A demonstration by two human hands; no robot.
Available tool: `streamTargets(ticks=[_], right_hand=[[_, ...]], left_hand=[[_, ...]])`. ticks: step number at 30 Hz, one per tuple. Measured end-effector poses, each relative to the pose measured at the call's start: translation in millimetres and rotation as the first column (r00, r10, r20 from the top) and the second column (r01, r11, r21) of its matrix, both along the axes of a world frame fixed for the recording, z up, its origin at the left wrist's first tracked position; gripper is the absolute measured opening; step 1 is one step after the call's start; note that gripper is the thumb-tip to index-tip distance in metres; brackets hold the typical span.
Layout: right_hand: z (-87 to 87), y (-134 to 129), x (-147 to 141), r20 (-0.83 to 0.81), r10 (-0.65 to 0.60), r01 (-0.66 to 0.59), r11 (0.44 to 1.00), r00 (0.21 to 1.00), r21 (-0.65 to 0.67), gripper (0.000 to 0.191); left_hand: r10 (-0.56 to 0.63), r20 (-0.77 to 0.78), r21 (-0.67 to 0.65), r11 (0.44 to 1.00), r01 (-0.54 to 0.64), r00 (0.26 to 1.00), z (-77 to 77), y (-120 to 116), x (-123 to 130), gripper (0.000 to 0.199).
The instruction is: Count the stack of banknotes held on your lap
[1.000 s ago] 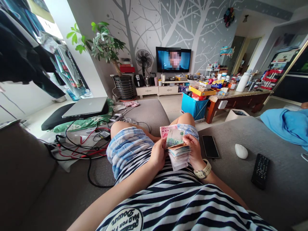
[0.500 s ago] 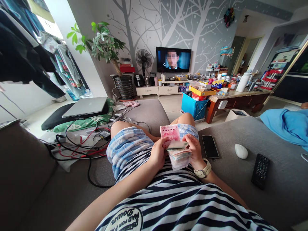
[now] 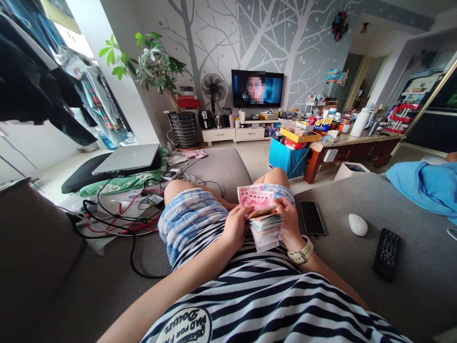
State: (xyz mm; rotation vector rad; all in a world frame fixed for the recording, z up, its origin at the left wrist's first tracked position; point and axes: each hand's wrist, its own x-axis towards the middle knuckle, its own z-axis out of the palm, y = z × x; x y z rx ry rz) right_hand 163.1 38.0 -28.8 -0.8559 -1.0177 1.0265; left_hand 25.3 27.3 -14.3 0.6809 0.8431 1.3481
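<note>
A fanned stack of paper banknotes [image 3: 266,233] is held over my lap, its lower ends spread toward my striped shirt. Pink 100 notes [image 3: 255,196] stand up at the top of the stack, two of them overlapping. My left hand [image 3: 235,226] pinches the left side of the notes. On the right side, my right hand [image 3: 288,224], with a pale watch [image 3: 302,251] on its wrist, has its fingers closed on the notes' upper edge. A brownish note lies just below the pink ones, between my hands.
To the right on the grey sofa lie a phone [image 3: 312,217], a white mouse [image 3: 357,225] and a black remote [image 3: 387,254]. Tangled cables [image 3: 121,214] and a closed laptop [image 3: 126,158] are at the left. A cluttered table [image 3: 357,139] stands ahead right.
A second pink note now shows beside the first at the top. The greenish note between my hands has given way to a brownish one, and my right fingers have shifted slightly.
</note>
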Motion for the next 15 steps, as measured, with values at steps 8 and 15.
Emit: streamTargets(ticks=[8,15], right_hand=[[3.3,-2.8,1.3,0.022,0.002,-0.002,1.0,1.0,0.003,0.034],[0.7,-0.8,-0.4,-0.004,0.043,-0.043,0.999,0.999,0.013,0.028]], left_hand=[[-0.03,-0.002,-0.013,0.999,0.03,1.0,3.6,-3.2,1.6,0.022],[-0.01,-0.01,-0.011,1.0,0.01,1.0,3.0,-4.2,1.6,0.021]])
